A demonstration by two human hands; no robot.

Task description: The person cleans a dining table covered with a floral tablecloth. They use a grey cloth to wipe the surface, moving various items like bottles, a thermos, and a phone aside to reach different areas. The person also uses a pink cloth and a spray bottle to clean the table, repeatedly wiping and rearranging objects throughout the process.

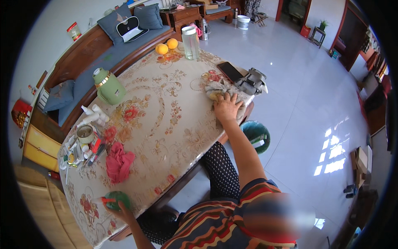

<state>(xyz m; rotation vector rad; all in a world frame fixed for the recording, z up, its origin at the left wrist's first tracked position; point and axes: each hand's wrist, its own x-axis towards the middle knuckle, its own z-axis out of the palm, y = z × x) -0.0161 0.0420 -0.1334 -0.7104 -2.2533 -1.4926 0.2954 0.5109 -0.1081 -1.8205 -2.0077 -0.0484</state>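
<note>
At the near left of the table, my left hand (122, 212) is closed round a green spray bottle (120, 200) with a red trigger head, tilted to the left. My right hand (227, 109) lies on a crumpled grey cloth (214, 87) by the table's right edge, fingers spread and pressing down. Just beyond that cloth are a dark phone (229, 72) and a grey device (252, 81) whose kind I cannot make out. A crumpled pink cloth (119, 162) rests on the flowered tablecloth (166, 143), up from my left hand.
Along the left stand a green thermos jug (108, 86), white bottles (93, 116) and a cluttered tray with a tape roll (85, 133). Two oranges (162, 49) and a glass jar (190, 43) are at the far end. A green bin (256, 137) stands below the right edge.
</note>
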